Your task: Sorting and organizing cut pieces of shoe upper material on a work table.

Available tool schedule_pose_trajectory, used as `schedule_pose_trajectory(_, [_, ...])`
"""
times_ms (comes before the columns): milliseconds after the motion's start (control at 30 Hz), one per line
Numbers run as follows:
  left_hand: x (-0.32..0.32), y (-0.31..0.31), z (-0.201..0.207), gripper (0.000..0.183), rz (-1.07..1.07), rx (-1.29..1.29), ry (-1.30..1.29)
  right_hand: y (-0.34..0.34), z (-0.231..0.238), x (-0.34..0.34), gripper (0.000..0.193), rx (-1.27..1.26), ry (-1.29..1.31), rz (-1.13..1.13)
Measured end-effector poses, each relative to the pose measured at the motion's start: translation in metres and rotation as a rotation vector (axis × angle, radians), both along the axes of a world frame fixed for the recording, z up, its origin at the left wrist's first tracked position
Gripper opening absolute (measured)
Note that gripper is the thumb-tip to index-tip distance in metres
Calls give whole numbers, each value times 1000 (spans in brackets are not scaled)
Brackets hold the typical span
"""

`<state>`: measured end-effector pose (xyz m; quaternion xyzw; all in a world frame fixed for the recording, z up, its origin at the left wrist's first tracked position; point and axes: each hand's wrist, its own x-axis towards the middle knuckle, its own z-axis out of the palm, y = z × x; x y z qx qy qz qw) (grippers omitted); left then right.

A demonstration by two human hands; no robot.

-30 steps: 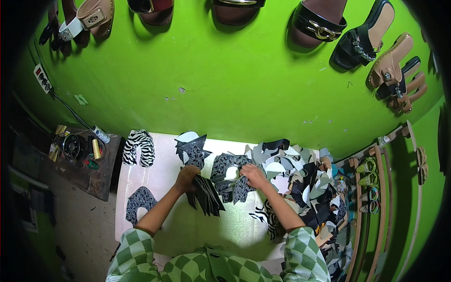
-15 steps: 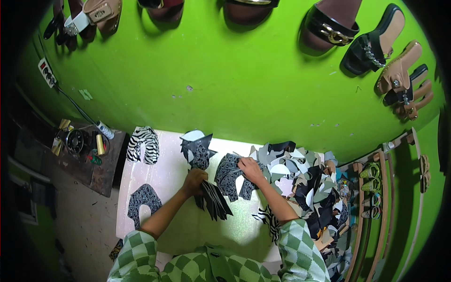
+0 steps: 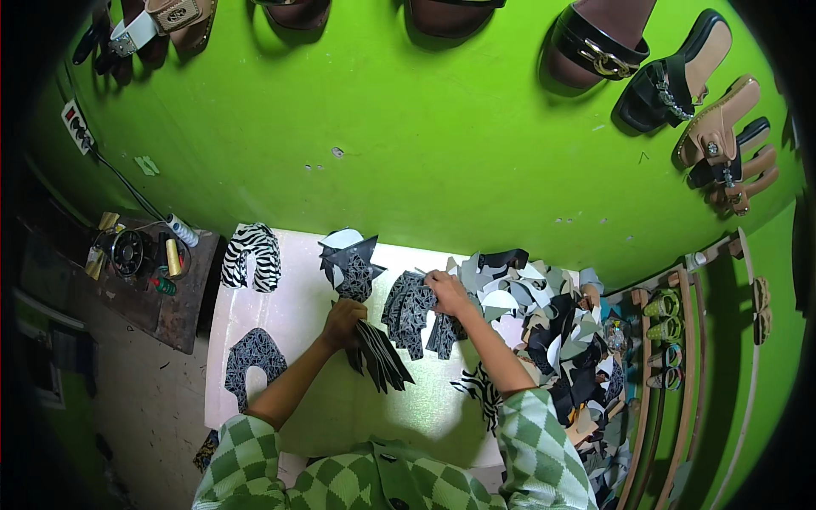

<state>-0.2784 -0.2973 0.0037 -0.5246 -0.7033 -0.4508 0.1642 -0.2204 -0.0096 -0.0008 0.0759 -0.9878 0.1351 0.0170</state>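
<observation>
My left hand (image 3: 343, 325) is closed around a stack of black cut pieces (image 3: 384, 357), whose lower ends fan apart over the white table (image 3: 323, 425). To its right, the closed fingers of my right hand (image 3: 447, 294) grip the upper edge of curved black-and-grey patterned pieces (image 3: 406, 308). These overlap in layers, and my fingers hide part of them. Just beyond my left hand lies a small pile of patterned, black and white scraps (image 3: 350, 262). A similar patterned U-shaped piece (image 3: 257, 355) rests at the left, with a zebra-striped U-shaped piece (image 3: 265, 246) farther back.
A big heap of grey, black and white offcuts (image 3: 544, 331) covers the table's right side. Zebra-striped scraps (image 3: 483, 391) lie beside my right forearm. A dark side table (image 3: 161, 310) with a small fan stands left. Sandals (image 3: 599, 51) hang on the green wall; a wooden rack (image 3: 650, 408) stands right.
The whole view has shifted slightly. The patterned pieces at my right hand now look more spread in layers. My left hand keeps its hold on the black stack.
</observation>
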Motion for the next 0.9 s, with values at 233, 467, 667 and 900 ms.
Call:
schedule_pose_trajectory(233, [1,-7,3,34,-27,3,-3,-15,-14,7,27,80,177,24])
schedule_pose_trajectory(467, [-8,-11,-6,32,40,8,-23,-17,-6,34,19,27,425,10])
schedule_pose_trajectory(667, [-7,2,-2,34,28,16,-9,-2,23,61,31,-81,409,86])
schedule_pose_trajectory(900, [-25,60,37,45,-45,-212,-70,40,97,132,35,-125,243,-8])
